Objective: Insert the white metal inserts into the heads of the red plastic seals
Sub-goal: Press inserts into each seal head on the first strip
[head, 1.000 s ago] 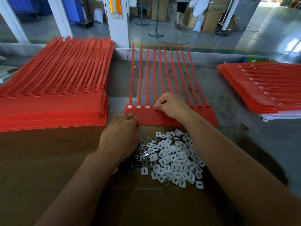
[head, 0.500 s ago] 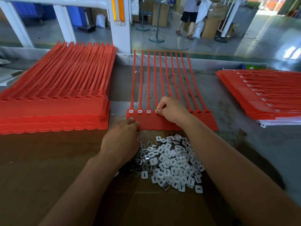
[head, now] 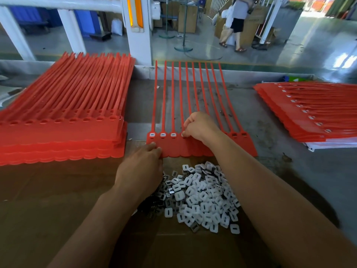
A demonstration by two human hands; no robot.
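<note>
A strip of red seals (head: 185, 149) is laid flat on the desk (head: 289, 171), its heads toward the person and its thin tails pointing away. This strip is taken as the landmark. In its three leftmost heads seated inserts (head: 162, 134) are seen, white against the red. At the fourth head the right hand (head: 199, 126) is set, its fingers curled and pressed down on an insert (head: 182, 135) of which only a white sliver is visible. The two heads at the strip's far right are open – the ones between are hidden by the hand and wrist.

The strip's near left corner is held by the left hand (head: 143, 167), with the fingers bent over the edge; the thumb is hidden.

Just nearer than the strip, a pile of white inserts (head: 202, 198) is heaped on a sheet of brown cardboard (head: 48, 200), partly under the left wrist. Left of the strip a tall stack of red seals (head: 63, 132) is placed, its heads unfilled. Well to the strip's right a lower stack of filled seals (head: 309, 117) is fanned out – white inserts are visible along its row of heads.

Beyond the strip a white post (head: 139, 35) is seen, and past it a standing person (head: 235, 22) on the shop floor.
</note>
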